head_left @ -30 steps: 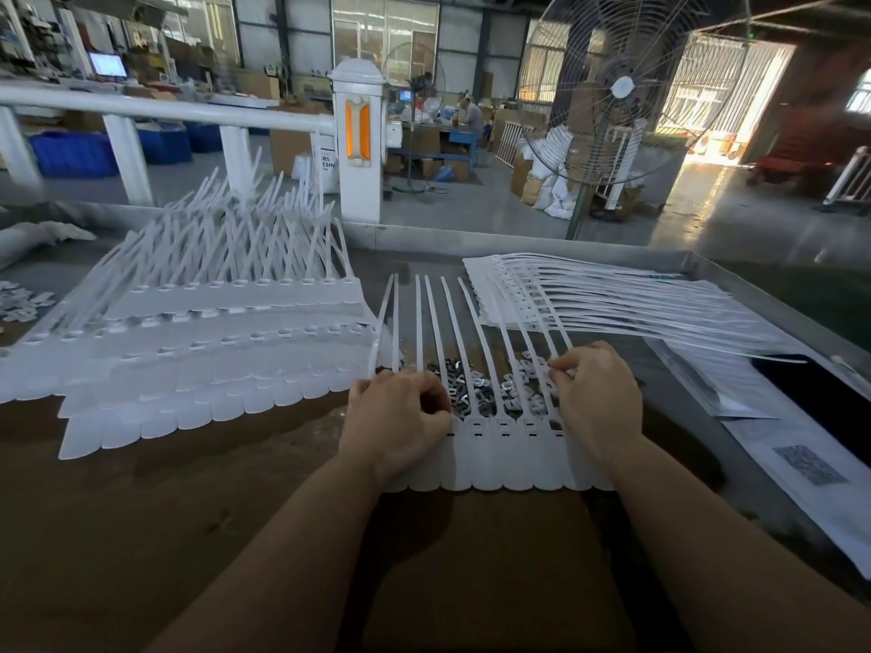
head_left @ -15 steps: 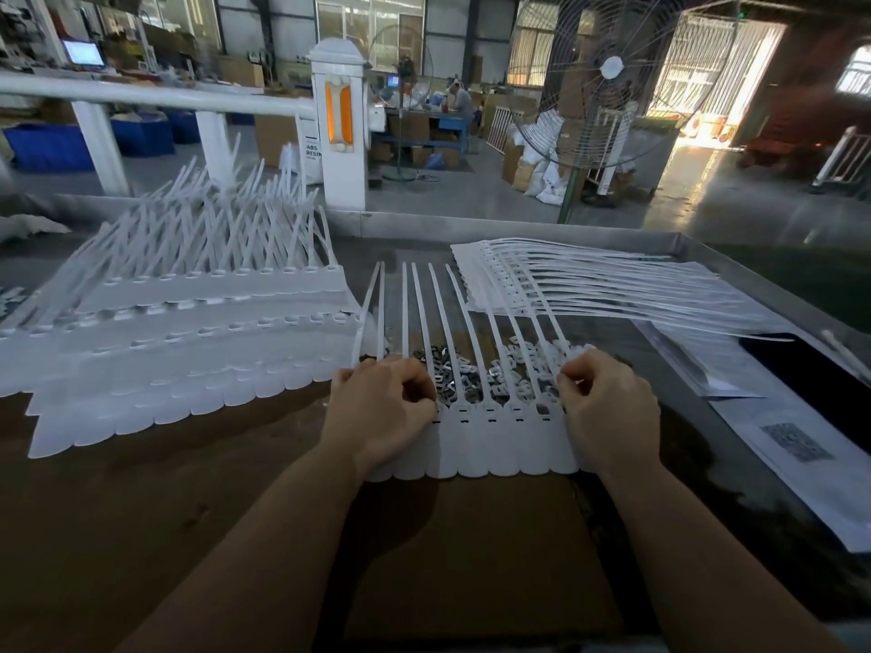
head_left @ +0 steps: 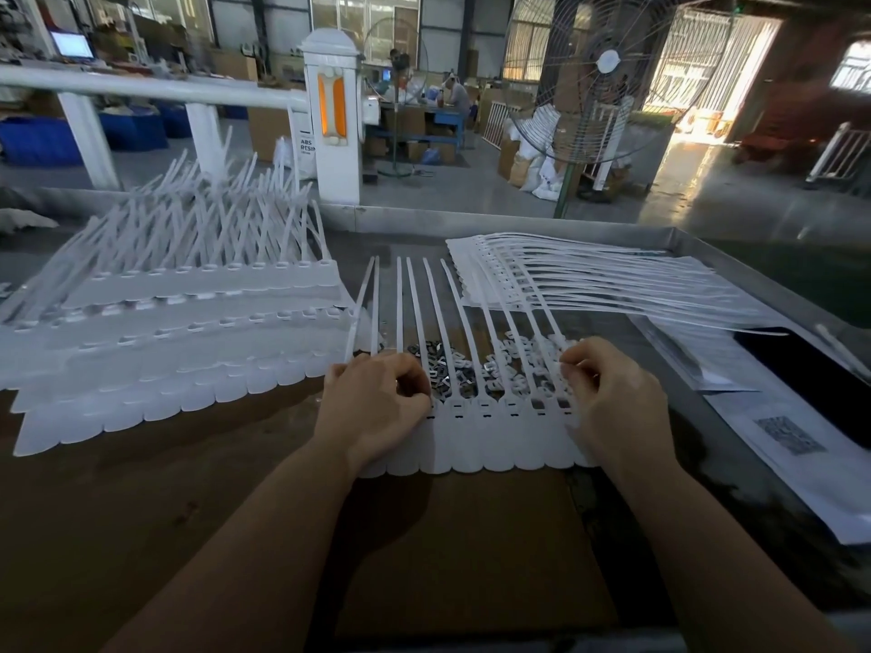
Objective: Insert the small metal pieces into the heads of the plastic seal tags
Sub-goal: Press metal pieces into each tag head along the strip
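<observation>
Both hands stay planted on the strip of seal tags (head_left: pixel 476 431) at the tabletop's (head_left: pixel 188 487) near edge: left hand (head_left: pixel 374 407) fingers curled, right hand (head_left: pixel 608 398) fingers pinching something tiny. Little has shifted; metal pieces (head_left: pixel 466 369) lie just behind the strip, insertion seemingly ongoing.

Hands on the bench: two, the left hand (head_left: pixel 377 407) and the right hand (head_left: pixel 608 402).

Joined strip of seal tags (head_left: pixel 485 440) under the hands: one; eight tails counted clear of the hands, the total hidden under them.

Stacked strips of tags (head_left: pixel 179 341) toward the bench's left edge: at least four layers, exact number unclear.

Fanned pile of strips (head_left: pixel 589 280) toward the far right corner: one.

Metal pieces (head_left: pixel 447 369): one loose heap, too many to count.

Standing fans: two, the large fan (head_left: pixel 608 68) and the small fan (head_left: pixel 396 54).
</observation>
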Demonstrator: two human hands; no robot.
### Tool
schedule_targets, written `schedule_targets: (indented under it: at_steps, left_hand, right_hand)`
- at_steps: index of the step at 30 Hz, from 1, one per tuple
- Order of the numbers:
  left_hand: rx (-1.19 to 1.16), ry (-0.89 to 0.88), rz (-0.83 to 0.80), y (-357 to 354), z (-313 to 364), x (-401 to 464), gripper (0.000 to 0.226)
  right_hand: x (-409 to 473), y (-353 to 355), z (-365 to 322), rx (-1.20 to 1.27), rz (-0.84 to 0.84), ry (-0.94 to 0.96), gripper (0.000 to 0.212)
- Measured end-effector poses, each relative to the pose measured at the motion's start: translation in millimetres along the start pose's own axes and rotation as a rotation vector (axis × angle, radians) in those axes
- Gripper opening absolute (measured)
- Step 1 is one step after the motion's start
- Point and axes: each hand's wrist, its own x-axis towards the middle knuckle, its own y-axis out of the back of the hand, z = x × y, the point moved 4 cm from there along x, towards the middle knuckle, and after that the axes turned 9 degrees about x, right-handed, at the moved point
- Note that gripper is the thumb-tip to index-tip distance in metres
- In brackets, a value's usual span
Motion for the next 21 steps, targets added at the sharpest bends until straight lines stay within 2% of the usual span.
schedule_targets:
  at_steps: [8,18,21]
  left_hand:
    - [0.002,-0.011,0.006,2,1,-1,0.026]
    - [-0.003,-0.014,0.009,3,2,-1,0.025]
    - [0.001,-0.012,0.010,3,2,-1,0.025]
  right_hand:
    - [-3,2,13,0.227,-0.042,-0.191,0.011]
    - [-5,4,16,0.333,0.020,-0.222,0.016]
    - [-5,4,18,0.334,0.007,-0.261,0.011]
